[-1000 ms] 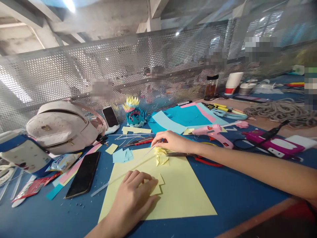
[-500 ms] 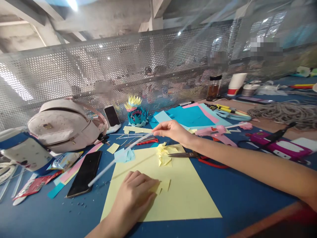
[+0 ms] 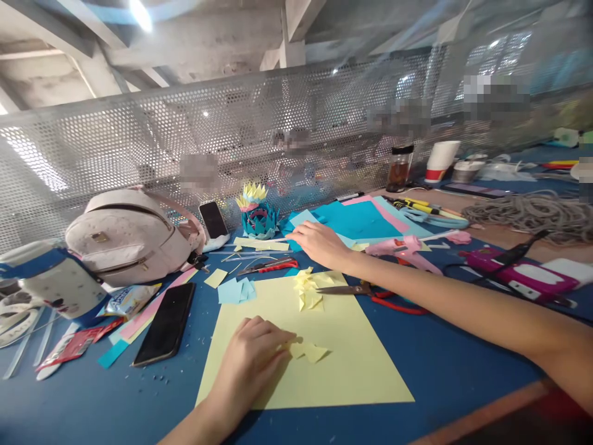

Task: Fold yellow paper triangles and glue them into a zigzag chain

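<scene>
Head view: the left hand (image 3: 252, 358) lay on the yellow sheet (image 3: 352, 364) toward its 7 o'clock corner, fingers half curled, fingertips on a small yellow piece (image 3: 309, 352); whether it pinched the piece could not be told. The right hand (image 3: 319, 241) reached past the sheet's 12 o'clock edge, palm down, fingers stretched out flat over the blue paper (image 3: 356, 219), with nothing seen in its grasp. Yellow scraps (image 3: 306, 289) sat at the sheet's 12 o'clock edge, with the scissors (image 3: 365, 289) just beside them at 3 o'clock. A pink glue gun (image 3: 403, 248) lay on the worktop (image 3: 454, 371) at 3 o'clock of the right hand, and a black phone (image 3: 164, 324) at 9 o'clock of the sheet.
</scene>
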A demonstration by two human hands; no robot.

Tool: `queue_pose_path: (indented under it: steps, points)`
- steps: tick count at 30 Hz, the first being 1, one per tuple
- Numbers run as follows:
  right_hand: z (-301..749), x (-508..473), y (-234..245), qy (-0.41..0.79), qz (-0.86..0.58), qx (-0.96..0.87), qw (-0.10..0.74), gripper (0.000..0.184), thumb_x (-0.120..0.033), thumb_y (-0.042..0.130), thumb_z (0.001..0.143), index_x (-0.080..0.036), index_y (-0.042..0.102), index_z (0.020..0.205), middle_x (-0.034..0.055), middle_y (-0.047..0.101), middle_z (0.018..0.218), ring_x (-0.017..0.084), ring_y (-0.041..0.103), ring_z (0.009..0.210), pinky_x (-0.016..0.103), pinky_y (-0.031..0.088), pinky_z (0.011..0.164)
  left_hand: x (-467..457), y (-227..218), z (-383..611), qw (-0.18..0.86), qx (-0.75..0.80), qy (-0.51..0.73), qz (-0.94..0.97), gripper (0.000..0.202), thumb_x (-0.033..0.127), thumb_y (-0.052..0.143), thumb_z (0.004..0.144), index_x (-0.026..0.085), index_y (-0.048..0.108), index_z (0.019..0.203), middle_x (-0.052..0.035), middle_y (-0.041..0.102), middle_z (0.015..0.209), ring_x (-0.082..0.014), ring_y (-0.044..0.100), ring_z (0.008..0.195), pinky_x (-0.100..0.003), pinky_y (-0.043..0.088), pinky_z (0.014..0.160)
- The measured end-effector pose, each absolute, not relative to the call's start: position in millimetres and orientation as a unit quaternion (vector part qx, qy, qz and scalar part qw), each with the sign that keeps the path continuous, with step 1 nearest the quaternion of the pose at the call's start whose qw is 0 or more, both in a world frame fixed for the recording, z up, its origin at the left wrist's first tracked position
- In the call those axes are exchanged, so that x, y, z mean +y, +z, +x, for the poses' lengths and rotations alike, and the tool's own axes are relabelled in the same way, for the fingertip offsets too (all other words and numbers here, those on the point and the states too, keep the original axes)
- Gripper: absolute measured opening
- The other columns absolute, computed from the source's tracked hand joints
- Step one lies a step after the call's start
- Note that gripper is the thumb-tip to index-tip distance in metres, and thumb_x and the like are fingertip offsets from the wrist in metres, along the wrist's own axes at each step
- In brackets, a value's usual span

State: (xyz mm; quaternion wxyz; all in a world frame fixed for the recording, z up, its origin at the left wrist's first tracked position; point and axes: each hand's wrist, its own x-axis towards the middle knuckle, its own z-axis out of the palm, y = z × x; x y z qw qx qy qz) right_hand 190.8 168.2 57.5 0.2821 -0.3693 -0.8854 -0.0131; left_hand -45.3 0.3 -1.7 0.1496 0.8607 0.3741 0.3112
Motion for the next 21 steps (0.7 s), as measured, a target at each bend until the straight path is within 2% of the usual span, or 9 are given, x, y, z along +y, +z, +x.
queue_pose_path:
  steps: [3,5,8,10,13,15,17,19,21]
  points:
    - [190.0,143.9,60.6,-0.006,-0.339,-0.906,0.254,0.029,-0.011,0.053,0.093,-0.018,0.072,0.113,0.0127,0.068,0.12,0.029,0.056,0.111,0.043,0.043,0.095,-0.5,1.2,-45.3,0.167,0.375,0.327,0.851,0.022,0.014,0.061,0.094,0.025,0.074,0.108,-0.0039,0.076,0.095,-0.0221,0.066,0.085,-0.036,0.047,0.079]
    - [190.2,118.7,64.4,0.066,-0.32,-0.916,0.233,0.022,-0.022,0.053,0.098,-0.02,0.072,0.108,0.0091,0.071,0.113,0.026,0.061,0.106,0.038,0.046,0.09,-1.9,4.7,-45.2,0.176,0.378,0.342,0.842,0.018,0.012,0.061,0.094,0.024,0.073,0.099,-0.0019,0.076,0.092,-0.0205,0.066,0.083,-0.035,0.047,0.079]
    - [192.2,78.7,62.5,0.297,-0.324,-0.884,0.159,0.029,-0.04,0.051,0.101,-0.02,0.07,0.109,0.0054,0.075,0.087,0.018,0.067,0.076,0.029,0.047,0.07,-4.4,10.3,-45.3,0.162,0.396,0.366,0.826,0.012,0.012,0.062,0.093,0.021,0.068,0.088,-0.0005,0.073,0.083,-0.0184,0.064,0.077,-0.031,0.047,0.073]
    - [193.5,58.6,54.0,0.461,-0.3,-0.825,0.133,0.038,-0.049,0.05,0.101,-0.016,0.065,0.113,0.0076,0.075,0.088,0.016,0.068,0.075,0.026,0.049,0.067,-5.6,12.9,-45.6,0.132,0.392,0.39,0.823,0.012,0.01,0.062,0.092,0.021,0.064,0.087,0.0002,0.07,0.08,-0.0173,0.062,0.074,-0.03,0.045,0.07]
    - [192.8,44.7,36.8,0.649,-0.273,-0.696,0.138,0.051,-0.057,0.064,0.09,-0.014,0.057,0.116,0.0075,0.073,0.087,0.014,0.067,0.067,0.021,0.048,0.054,-5.9,13.9,-45.9,0.055,0.345,0.423,0.836,0.018,0.003,0.059,0.091,0.021,0.06,0.091,0.0007,0.071,0.085,-0.0158,0.062,0.076,-0.029,0.043,0.073]
    - [191.1,44.4,28.2,0.694,-0.279,-0.643,0.166,0.053,-0.054,0.076,0.08,-0.014,0.058,0.109,0.0056,0.072,0.084,0.013,0.067,0.066,0.019,0.048,0.052,-5.8,13.2,-45.1,0.002,0.312,0.427,0.849,0.022,-0.001,0.057,0.091,0.021,0.059,0.093,0.0003,0.071,0.09,-0.0148,0.061,0.077,-0.029,0.042,0.075]
    - [190.2,47.9,23.5,0.691,-0.296,-0.629,0.2,0.051,-0.049,0.083,0.073,-0.015,0.059,0.103,0.0032,0.07,0.079,0.013,0.067,0.066,0.019,0.05,0.053,-5.7,12.2,-42.7,-0.001,0.321,0.425,0.847,0.023,0.0,0.056,0.09,0.022,0.058,0.097,-0.0021,0.07,0.099,-0.0156,0.062,0.085,-0.029,0.044,0.078]
    - [190.8,52.3,21.1,0.667,-0.311,-0.637,0.231,0.049,-0.044,0.086,0.069,-0.015,0.061,0.098,0.0007,0.068,0.074,0.013,0.067,0.063,0.02,0.05,0.054,-5.4,11.6,-39.0,0.067,0.374,0.428,0.82,0.023,0.003,0.053,0.091,0.023,0.056,0.103,-0.0049,0.067,0.107,-0.0171,0.063,0.094,-0.029,0.048,0.083]
    - [192.6,55.8,19.0,0.638,-0.319,-0.651,0.26,0.044,-0.039,0.088,0.067,-0.015,0.062,0.093,-0.0012,0.066,0.07,0.012,0.066,0.062,0.021,0.05,0.056,-4.6,12.2,-34.5,0.192,0.419,0.429,0.777,0.021,0.011,0.049,0.093,0.023,0.054,0.11,-0.006,0.065,0.108,-0.0177,0.065,0.098,-0.029,0.051,0.086]
